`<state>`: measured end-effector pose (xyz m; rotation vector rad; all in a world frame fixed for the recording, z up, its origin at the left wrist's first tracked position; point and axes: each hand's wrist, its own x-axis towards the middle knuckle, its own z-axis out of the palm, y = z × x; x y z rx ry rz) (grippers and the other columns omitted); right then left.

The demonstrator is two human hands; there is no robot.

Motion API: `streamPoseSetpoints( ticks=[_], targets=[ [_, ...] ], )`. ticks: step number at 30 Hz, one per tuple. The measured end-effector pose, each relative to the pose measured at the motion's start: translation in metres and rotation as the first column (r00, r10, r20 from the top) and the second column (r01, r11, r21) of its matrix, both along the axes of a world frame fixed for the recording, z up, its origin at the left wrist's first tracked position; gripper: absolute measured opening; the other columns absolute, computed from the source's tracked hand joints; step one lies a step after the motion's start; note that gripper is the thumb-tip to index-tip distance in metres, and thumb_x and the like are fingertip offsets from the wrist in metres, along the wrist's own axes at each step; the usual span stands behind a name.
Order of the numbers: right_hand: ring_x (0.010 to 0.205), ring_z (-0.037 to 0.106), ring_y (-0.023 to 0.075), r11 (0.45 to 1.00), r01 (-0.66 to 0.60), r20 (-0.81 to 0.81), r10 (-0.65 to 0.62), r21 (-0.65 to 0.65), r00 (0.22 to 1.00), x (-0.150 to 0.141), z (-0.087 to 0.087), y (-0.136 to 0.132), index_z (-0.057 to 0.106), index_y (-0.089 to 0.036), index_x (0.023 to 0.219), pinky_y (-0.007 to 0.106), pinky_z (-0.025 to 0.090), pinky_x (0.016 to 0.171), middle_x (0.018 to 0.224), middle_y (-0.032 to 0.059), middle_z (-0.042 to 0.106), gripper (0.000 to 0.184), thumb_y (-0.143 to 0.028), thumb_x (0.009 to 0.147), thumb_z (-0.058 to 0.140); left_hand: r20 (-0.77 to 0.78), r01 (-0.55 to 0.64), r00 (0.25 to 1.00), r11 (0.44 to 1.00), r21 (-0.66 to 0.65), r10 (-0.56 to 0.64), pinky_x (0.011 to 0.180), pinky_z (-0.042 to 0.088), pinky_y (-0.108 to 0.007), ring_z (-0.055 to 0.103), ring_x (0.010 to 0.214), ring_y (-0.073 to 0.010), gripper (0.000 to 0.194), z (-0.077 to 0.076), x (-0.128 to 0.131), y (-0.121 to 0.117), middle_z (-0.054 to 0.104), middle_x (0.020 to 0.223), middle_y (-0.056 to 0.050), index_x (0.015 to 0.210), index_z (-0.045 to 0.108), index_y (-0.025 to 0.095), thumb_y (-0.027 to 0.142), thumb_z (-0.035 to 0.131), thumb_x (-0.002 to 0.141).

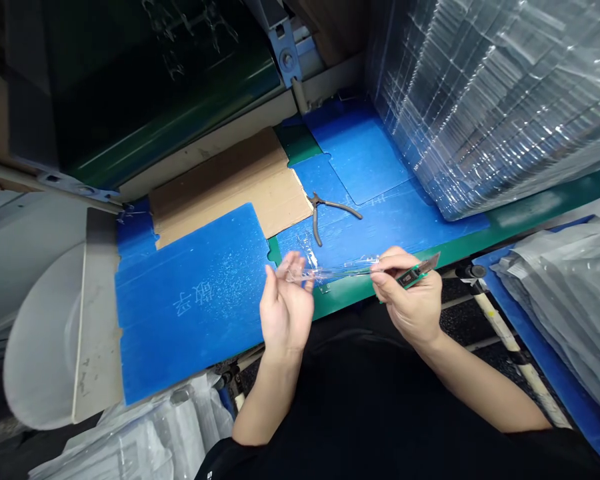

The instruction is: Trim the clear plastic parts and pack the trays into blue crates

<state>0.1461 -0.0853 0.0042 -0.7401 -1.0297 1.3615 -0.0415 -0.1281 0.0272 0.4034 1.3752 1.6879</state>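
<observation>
While the right hand (407,303) pinches a clear plastic strip (330,272) and a green-handled utility knife (414,276), the left hand (286,313) spreads its fingers (283,270) at the strip's other end, above the green desk (350,300) — blue corrugated sheets (190,300), cardboard (230,187), side cutters (320,213), and bagged stacks of clear trays (495,100) nearby.

Left hand (286,313), centre: fingers blurred by motion, so their hold on the clear plastic strip (335,272) cannot be told; the strip's thin edges fade against the blue behind it. Right hand (407,297): fingers hide most of the green-handled knife (414,277), its blade end blurred. Far right: stack of clear plastic pieces (490,100), cut off by the top and right edges, single pieces hard to separate. Near right: bagged stack (555,287), cut off by the right edge. Near left: plastic bag (135,433), cut off by the bottom edge, contents indistinct. Centre: small clear scrap (306,245), too small to identify
</observation>
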Motion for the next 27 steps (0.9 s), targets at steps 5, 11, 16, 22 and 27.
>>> streamPoseSetpoints(
  ticks=[5, 11, 16, 22, 27],
  targets=[
    [0.077, 0.065, 0.0142, 0.937, -0.206, 0.294, 0.12, 0.282, 0.948, 0.014, 0.014, 0.014, 0.084, -0.025, 0.105, 0.029, 0.053, 0.07, 0.088, 0.001, 0.074, 0.017, -0.01, 0.095, 0.084, -0.955, 0.433, 0.271, 0.901, 0.01, -0.12, 0.126, 0.041, -0.052, 0.056, 0.148, -0.0326, 0.061, 0.004, -0.012, -0.005, 0.062, 0.152, -0.017, 0.156, 0.053, 0.025, 0.06, 0.062, 0.107],
    [0.078, 0.063, 0.0129, 0.914, -0.312, 0.519, 0.142, 0.258, 0.843, 0.024, 0.029, 0.009, 0.076, -0.022, 0.121, 0.025, 0.052, 0.068, 0.097, 0.0021, 0.07, 0.019, -0.018, 0.102, 0.078, -0.932, 0.71, 0.162, 0.694, -0.118, -0.324, 0.08, 0.052, -0.031, 0.067, 0.086, -0.0171, 0.016, 0.018, -0.009, 0.002, 0.074, 0.098, -0.006, 0.116, 0.065, 0.021, 0.026, 0.05, 0.115],
    [0.08, 0.066, 0.0158, 0.91, -0.377, 0.829, 0.071, 0.175, 0.555, 0.037, 0.051, -0.004, 0.067, -0.018, 0.13, 0.027, 0.05, 0.068, 0.102, 0.0061, 0.069, 0.022, -0.03, 0.117, 0.053, -0.974, 0.534, 0.226, 0.833, 0.144, 0.024, 0.074, 0.043, -0.034, 0.058, 0.073, -0.0174, 0.026, 0.004, -0.016, 0.005, 0.069, 0.083, -0.004, 0.107, 0.065, 0.02, 0.038, 0.048, 0.116],
    [0.062, 0.06, 0.0136, 0.852, -0.425, 0.899, -0.112, 0.306, 0.423, 0.036, 0.063, -0.015, 0.07, -0.019, 0.12, 0.031, 0.042, 0.058, 0.087, 0.0027, 0.069, 0.025, -0.029, 0.118, 0.048, -0.974, 0.532, 0.159, 0.818, 0.22, 0.158, 0.075, 0.04, -0.036, 0.06, 0.067, -0.0175, 0.025, -0.002, -0.03, 0.005, 0.069, 0.076, -0.003, 0.103, 0.073, 0.023, 0.04, 0.058, 0.113],
    [0.065, 0.062, 0.0143, 0.826, -0.455, 0.895, -0.124, 0.333, 0.429, 0.031, 0.063, -0.016, 0.069, -0.018, 0.129, 0.032, 0.046, 0.06, 0.089, 0.0023, 0.071, 0.025, -0.029, 0.118, 0.05, -0.97, 0.529, 0.149, 0.813, 0.244, 0.194, 0.077, 0.041, -0.035, 0.062, 0.064, -0.017, 0.018, -0.003, -0.035, 0.003, 0.073, 0.075, -0.001, 0.1, 0.078, 0.025, 0.04, 0.071, 0.106]
  ],
)
